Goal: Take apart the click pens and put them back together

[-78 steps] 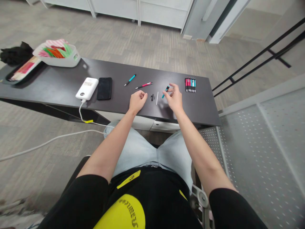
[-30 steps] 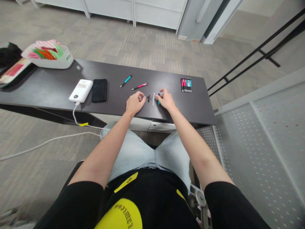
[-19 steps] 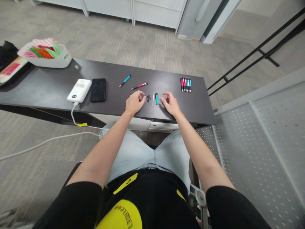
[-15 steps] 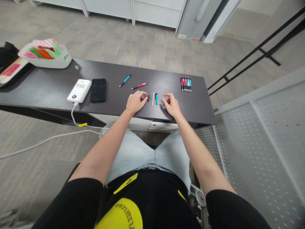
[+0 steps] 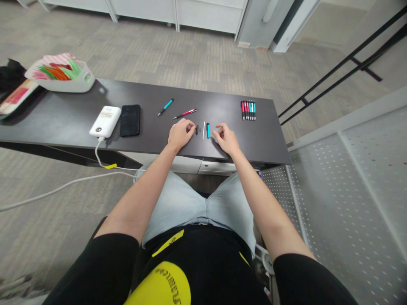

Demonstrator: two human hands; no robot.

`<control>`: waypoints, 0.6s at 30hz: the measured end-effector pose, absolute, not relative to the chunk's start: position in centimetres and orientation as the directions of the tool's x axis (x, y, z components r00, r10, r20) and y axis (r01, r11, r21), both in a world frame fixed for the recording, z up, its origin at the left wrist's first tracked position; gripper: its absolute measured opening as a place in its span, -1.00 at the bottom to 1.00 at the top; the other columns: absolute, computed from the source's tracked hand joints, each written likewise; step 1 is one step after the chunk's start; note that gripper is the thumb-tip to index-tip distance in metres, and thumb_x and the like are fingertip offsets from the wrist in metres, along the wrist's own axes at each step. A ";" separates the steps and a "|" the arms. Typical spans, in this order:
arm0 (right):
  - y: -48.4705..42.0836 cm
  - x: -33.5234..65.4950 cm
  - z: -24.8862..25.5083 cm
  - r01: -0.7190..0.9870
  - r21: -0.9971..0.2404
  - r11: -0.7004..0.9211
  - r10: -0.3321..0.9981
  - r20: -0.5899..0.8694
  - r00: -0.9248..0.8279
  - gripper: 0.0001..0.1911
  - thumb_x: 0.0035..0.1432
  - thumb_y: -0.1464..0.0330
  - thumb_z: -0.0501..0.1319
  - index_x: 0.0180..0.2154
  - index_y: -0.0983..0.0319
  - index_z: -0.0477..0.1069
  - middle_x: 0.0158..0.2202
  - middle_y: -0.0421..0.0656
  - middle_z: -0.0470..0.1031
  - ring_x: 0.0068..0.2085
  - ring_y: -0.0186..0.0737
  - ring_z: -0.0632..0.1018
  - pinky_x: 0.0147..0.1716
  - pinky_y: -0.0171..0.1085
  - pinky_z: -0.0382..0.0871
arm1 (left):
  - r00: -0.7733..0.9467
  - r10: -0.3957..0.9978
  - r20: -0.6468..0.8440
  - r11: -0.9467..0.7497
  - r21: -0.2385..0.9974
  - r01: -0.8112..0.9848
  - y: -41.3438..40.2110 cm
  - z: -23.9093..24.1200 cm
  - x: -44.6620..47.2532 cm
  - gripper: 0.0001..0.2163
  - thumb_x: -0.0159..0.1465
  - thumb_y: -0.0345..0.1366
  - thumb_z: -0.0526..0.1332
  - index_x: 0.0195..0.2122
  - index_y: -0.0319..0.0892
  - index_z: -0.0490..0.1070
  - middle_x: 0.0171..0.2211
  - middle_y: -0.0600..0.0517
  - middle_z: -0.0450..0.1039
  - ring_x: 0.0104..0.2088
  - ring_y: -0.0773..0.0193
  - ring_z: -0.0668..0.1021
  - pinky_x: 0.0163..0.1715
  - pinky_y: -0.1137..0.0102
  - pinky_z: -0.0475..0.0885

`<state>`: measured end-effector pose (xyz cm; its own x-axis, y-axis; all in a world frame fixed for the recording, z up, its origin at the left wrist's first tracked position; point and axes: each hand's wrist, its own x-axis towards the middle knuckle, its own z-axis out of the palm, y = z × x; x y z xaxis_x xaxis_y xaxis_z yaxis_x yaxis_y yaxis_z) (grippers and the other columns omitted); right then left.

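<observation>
Parts of a pen lie in a row on the dark table between my hands. They are a black grip point(image 5: 196, 129), a tiny dark piece point(image 5: 200, 130), a thin pale refill point(image 5: 203, 131) and a blue barrel point(image 5: 208, 130) with a black end. My left hand point(image 5: 181, 134) rests just left of the grip, its fingers loosely bent and holding nothing I can see. On the other side, my right hand point(image 5: 227, 139) hovers close to the barrel, thumb and forefinger apart, the other fingers curled in.
Beyond my hands lie a blue pen point(image 5: 165, 107) and a red pen point(image 5: 185, 114). Several red and blue pens point(image 5: 248, 110) line up at the right. Leftward are a black phone point(image 5: 130, 120), a cabled white power bank point(image 5: 105, 121) and a white basket point(image 5: 76, 84).
My left fingers have come away from the black grip, which now lies on the table beside them. My right hand has shifted slightly left, nearer the blue barrel.
</observation>
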<state>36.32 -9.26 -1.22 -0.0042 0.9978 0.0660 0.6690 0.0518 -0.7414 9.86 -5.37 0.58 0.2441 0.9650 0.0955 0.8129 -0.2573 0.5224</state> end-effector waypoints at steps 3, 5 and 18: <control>-9.3 36.3 -1.2 0.680 -0.731 0.058 0.998 0.060 -0.021 -0.73 0.61 0.16 0.30 0.23 0.00 0.61 -0.14 -0.09 0.72 -0.13 0.14 0.70 0.03 0.02 0.55 | 0.239 0.966 0.101 -0.258 0.484 0.836 -5.6 0.6 10.0 -0.77 0.74 -0.23 0.23 0.12 0.05 0.74 0.17 -0.10 0.77 0.20 -0.12 0.79 0.32 0.08 0.63; -9.3 36.3 -1.1 0.692 -0.719 0.066 0.998 0.055 -0.038 -0.68 0.64 0.17 0.29 0.29 0.03 0.62 -0.11 -0.06 0.73 -0.10 0.16 0.70 0.07 0.03 0.55 | 0.246 0.965 0.094 -0.261 0.456 0.851 -5.8 0.8 10.2 -0.75 0.76 -0.21 0.21 0.14 0.05 0.74 0.21 -0.11 0.77 0.20 -0.15 0.79 0.31 0.06 0.62; -9.6 35.9 -0.8 0.858 -0.483 0.175 0.984 0.075 -0.159 -0.56 0.73 0.20 0.18 0.35 -0.14 0.77 0.50 0.05 0.54 0.14 0.26 0.77 0.34 0.20 0.66 | 0.299 0.948 0.105 -0.314 0.448 0.837 -7.7 2.2 10.5 -0.71 0.76 -0.22 0.17 0.28 0.03 0.69 0.31 -0.18 0.73 0.31 -0.13 0.75 0.44 0.10 0.54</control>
